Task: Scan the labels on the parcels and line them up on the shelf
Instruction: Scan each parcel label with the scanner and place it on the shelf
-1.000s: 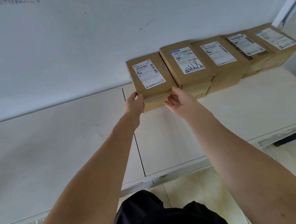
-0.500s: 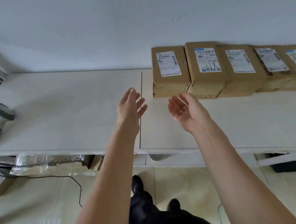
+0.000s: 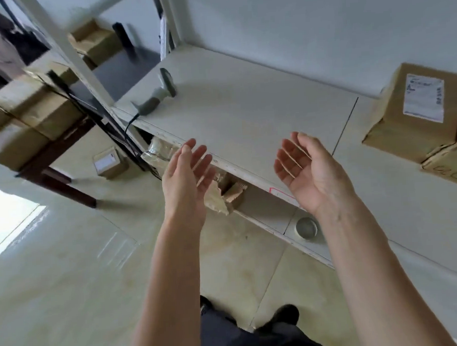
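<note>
Your left hand (image 3: pixel 186 180) and right hand (image 3: pixel 309 172) hung in the air over the front edge of the white shelf (image 3: pixel 245 110), apart from each other, palms turned inward toward one another. The fingers of both were straight to loosely relaxed and spread, and neither hand held or touched anything.

At the far right of the shelf, against the wall, stood a brown parcel (image 3: pixel 414 118) with a white label (image 3: pixel 423 97) facing up toward you. A second parcel (image 3: pixel 456 161) sat touching it on its right, mostly cut off by the frame edge. Both were well apart from your hands.

Toward the left end of the shelf lay the grey handheld scanner (image 3: pixel 158 93), its cable running off the shelf's front edge.

Under the shelf's front edge, just behind your left hand, some taped packages (image 3: pixel 223 194) showed. Left of the shelf, a small labelled box (image 3: pixel 110 162) sat on the tiled floor (image 3: pixel 55 290), and larger cardboard boxes (image 3: pixel 31 112) were stacked on a dark table, blurred.
</note>
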